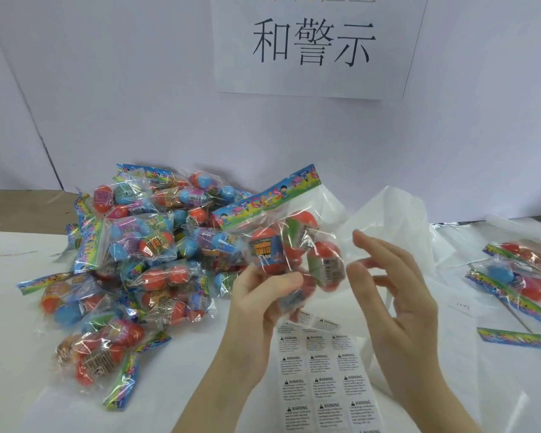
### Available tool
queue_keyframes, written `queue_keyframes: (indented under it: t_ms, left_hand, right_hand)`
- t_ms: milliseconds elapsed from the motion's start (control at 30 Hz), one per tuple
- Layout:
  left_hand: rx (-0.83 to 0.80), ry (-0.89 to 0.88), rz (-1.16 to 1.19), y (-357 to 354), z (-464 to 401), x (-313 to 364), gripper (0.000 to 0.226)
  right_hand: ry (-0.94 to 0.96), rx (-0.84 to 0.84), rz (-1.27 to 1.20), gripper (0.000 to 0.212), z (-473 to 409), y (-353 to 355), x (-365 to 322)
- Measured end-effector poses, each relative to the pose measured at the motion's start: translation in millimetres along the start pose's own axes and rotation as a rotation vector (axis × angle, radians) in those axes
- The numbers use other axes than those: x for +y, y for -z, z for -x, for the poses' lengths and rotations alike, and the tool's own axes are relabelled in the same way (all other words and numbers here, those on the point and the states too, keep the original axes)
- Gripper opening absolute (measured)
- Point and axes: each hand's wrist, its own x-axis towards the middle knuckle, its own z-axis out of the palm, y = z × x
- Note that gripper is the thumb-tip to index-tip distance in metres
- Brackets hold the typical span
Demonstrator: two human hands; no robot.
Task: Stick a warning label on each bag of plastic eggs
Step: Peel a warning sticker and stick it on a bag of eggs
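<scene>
Here your left hand [264,295] grips a clear plastic bag of orange plastic eggs [294,257] from below, thumb curled over the front, lifting it off the bench [19,354] and tilting its face toward you, probably so a flat patch of film is ready for a sticker. Your right hand [400,292] hovers just beside the bag with fingers spread and relaxed, holding nothing that I can make out; whether a label clings to a fingertip I cannot tell. The bag carries a colourful printed cardboard header [269,198] across its top, slanting up to the right, and the eggs inside wear printed wrap bands. Directly beneath your hands lies the white sheet of warning labels [322,379], kept close, I judge, so each peel is a short reach. To your left sits the heaped pile of egg bags [132,254], likely awaiting labels; at the far right a few more bags [522,276] lie apart, possibly finished ones.
</scene>
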Motion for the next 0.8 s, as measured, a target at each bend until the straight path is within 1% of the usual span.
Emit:
queue_keyframes:
  t_ms: [100,200,233,300,367,433,533,600,667,733,800]
  left_hand:
    - [0.016,0.003,-0.014,-0.1,-0.9,-1.3,0.016]
    - [0.039,-0.019,-0.053,1.3,-1.8,-2.5,0.016]
    - [0.037,-0.022,-0.062,2.1,-2.0,-3.1,0.014]
    - [0.025,-0.010,-0.082,3.6,-1.8,-3.9,0.013]
    - [0.004,0.002,-0.113,4.6,-1.1,-4.2,0.021]
    - [-0.015,0.004,-0.136,3.7,-0.6,-4.2,0.021]
    - [-0.021,0.000,-0.176,0.6,-0.9,-3.7,0.022]
    - [-0.008,0.016,-0.167,-0.2,-1.3,-4.0,0.012]
    - [-0.014,0.024,-0.161,-0.8,-1.2,-3.3,0.002]
    - [-0.024,0.020,-0.162,0.0,-0.7,-2.9,0.005]
    - [-0.037,0.023,-0.155,1.0,-0.8,-2.3,0.005]
  right_hand:
    - [-0.047,-0.004,-0.058,0.021,1.1,0.8,0.6]
    - [-0.052,0.009,-0.049,0.021,0.7,2.9,-1.5]
    - [-0.053,0.004,-0.041,0.017,0.3,3.9,-2.4]
    - [-0.079,-0.018,-0.041,0.017,-0.6,5.4,-4.0]
    - [-0.102,-0.053,-0.054,0.013,-1.5,6.1,-4.5]
    - [-0.128,-0.067,-0.087,0.012,-1.9,6.3,-4.0]
    - [-0.147,-0.032,-0.137,0.011,-2.1,7.3,-2.7]
    - [-0.120,0.000,-0.159,0.004,-2.5,8.3,-4.2]
    - [-0.093,0.025,-0.166,0.006,-2.4,8.5,-6.0]
    - [-0.115,0.038,-0.181,0.010,-2.5,8.7,-6.9]
    - [-0.189,0.016,-0.209,0.016,-3.7,8.4,-8.0]
